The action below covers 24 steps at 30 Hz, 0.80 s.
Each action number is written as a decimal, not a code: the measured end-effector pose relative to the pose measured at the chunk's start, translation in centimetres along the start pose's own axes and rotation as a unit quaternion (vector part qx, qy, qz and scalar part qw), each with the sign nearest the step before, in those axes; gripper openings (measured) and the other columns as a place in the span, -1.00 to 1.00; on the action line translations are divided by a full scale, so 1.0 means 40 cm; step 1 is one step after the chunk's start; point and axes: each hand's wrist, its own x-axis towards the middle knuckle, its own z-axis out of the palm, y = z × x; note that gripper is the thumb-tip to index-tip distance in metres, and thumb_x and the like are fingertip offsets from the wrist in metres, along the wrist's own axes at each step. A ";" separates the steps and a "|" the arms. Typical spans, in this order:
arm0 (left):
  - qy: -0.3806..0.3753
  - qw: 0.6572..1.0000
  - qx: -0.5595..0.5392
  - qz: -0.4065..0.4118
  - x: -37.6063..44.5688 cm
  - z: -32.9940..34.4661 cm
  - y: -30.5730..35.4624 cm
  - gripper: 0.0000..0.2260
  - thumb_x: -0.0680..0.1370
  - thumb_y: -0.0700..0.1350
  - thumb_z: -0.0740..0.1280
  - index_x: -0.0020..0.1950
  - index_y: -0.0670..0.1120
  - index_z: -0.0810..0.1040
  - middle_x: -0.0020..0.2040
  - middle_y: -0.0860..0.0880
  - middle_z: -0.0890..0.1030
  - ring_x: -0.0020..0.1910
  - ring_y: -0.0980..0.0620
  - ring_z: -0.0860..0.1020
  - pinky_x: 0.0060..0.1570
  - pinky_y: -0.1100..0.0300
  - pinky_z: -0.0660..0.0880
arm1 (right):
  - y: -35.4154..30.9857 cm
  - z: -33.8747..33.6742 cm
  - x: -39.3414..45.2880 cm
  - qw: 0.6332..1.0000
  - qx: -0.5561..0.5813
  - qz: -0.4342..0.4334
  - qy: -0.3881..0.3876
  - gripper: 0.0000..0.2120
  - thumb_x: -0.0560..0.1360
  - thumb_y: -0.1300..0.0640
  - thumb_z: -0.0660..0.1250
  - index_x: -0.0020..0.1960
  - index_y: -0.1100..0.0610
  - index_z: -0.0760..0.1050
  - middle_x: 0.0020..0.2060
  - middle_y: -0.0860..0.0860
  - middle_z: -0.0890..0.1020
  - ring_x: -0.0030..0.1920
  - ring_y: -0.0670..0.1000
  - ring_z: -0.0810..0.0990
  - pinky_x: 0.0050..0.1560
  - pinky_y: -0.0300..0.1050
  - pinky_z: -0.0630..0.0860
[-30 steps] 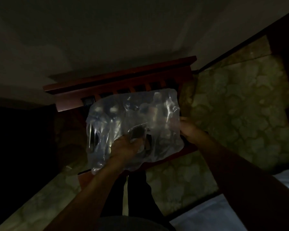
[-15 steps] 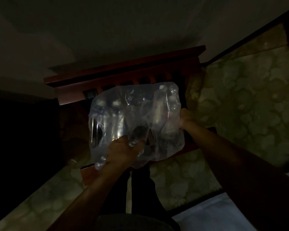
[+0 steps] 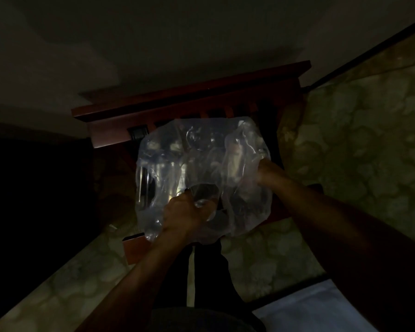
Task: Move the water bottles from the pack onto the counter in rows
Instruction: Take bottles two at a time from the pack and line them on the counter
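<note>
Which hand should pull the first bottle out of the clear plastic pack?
Left. The left hand already grips at the torn opening in the clear plastic-wrapped pack; the right hand holds its right edge, steadying it.

1. The pack (image 3: 201, 173) in front of the left hand (image 3: 185, 212) is clear, greyish plastic wrap.
2. The wooden furniture (image 3: 189, 101) beyond it is dark reddish-brown.
3. The carpet (image 3: 357, 140) right of the right hand (image 3: 266, 171) is olive green with a blotchy, leaf-like pattern.

The pack (image 3: 201, 178) of bottles is sitting on the wooden stand (image 3: 192, 104), which is backing against the wall (image 3: 153, 44). The left hand (image 3: 187, 214) is gripping its near side, the right hand (image 3: 266, 171) its right edge. Carpet (image 3: 357, 140) is lying right of the stand.
</note>
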 end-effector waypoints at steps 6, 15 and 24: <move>0.003 1.000 -0.012 -0.022 -0.005 0.001 -0.003 -0.60 0.49 0.16 0.38 0.18 -0.10 0.60 0.11 -0.16 0.66 0.13 -0.14 0.60 0.09 0.12 0.49 | 0.033 -0.005 -0.030 0.996 0.075 -0.033 0.045 -0.58 0.62 0.24 0.18 0.44 0.32 0.25 0.36 0.30 0.42 0.35 0.28 0.42 0.37 0.09 0.36; -0.001 1.000 -0.004 -0.030 -0.009 0.004 -0.022 -0.59 0.48 0.16 0.38 0.14 -0.12 0.60 0.11 -0.16 0.66 0.11 -0.14 0.60 0.14 0.08 0.50 | 0.093 -0.044 -0.038 0.987 0.065 -0.146 0.021 -0.47 0.62 0.01 0.18 0.51 0.17 0.14 0.27 0.18 0.49 0.24 0.23 0.54 0.23 0.20 0.50; 0.000 1.000 0.017 -0.020 -0.011 0.002 -0.033 -0.54 0.45 0.21 0.38 0.15 -0.12 0.58 0.10 -0.16 0.64 -0.01 -0.10 0.56 -0.08 0.20 0.38 | 0.062 -0.052 -0.124 0.933 0.306 -0.182 -0.052 -0.50 0.63 -0.09 0.13 0.52 -0.01 0.17 0.29 0.05 0.47 0.23 0.07 0.49 0.20 0.00 0.48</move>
